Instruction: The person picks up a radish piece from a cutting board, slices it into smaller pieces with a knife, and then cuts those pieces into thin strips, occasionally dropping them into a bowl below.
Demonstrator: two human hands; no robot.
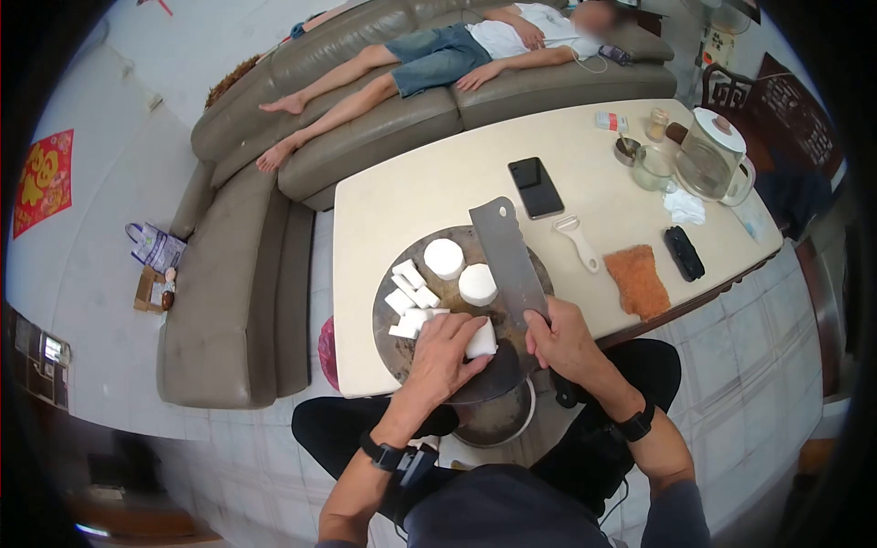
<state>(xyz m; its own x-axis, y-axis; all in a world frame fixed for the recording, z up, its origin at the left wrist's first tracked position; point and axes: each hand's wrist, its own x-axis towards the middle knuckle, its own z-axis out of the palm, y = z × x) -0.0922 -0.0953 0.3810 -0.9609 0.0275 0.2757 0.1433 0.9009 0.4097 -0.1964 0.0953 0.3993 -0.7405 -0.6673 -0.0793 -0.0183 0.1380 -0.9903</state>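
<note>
1. Clearly, the white block [482, 340] lay on the round board [406, 265], at the near side of the tabletop [393, 196].
2. It sat at about three o'clock from the left hand [440, 354], the nearer one, whose bent fingers held it between thumb and forefinger.
3. The right hand [565, 340], farther off at three o'clock from the block, had its fingers closed on the cleaver [508, 260]; the blade's long axis ran toward eleven o'clock, apart from the block.
4. Left fingers hid part of the block, leaving its long axis uncertain. Blade-to-board contact could not be confirmed.
</note>
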